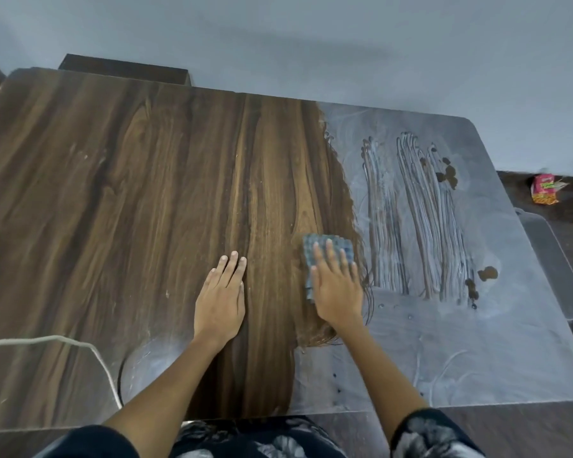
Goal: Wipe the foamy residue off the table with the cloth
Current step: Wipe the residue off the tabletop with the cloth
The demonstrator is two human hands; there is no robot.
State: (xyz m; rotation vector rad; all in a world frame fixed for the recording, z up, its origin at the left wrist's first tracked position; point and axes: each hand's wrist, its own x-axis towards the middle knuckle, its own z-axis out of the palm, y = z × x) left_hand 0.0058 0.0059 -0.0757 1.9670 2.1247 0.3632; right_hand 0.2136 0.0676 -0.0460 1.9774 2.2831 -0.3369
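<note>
Looks like a room in someone's home: a wood-grain table (113,200) pushed up against a plain pale wall (311,44), dark floor (559,200) with a crumpled snack wrapper (544,189) lying on it.

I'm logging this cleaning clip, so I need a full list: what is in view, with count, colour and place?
table: one, dark wood grain, fills the view.
foamy residue: one wide patch, whitish grey, table's right part, streaked.
cloth: one, blue-grey, at the foam's left edge, under the right hand.
cord: one, white, table's near left.
packet: one, red and yellow, floor at far right.
dark box: one, behind the table's far edge.
wall: pale grey, behind.
left hand: flat on bare wood.
right hand: fingers straight, presses the cloth.
</note>
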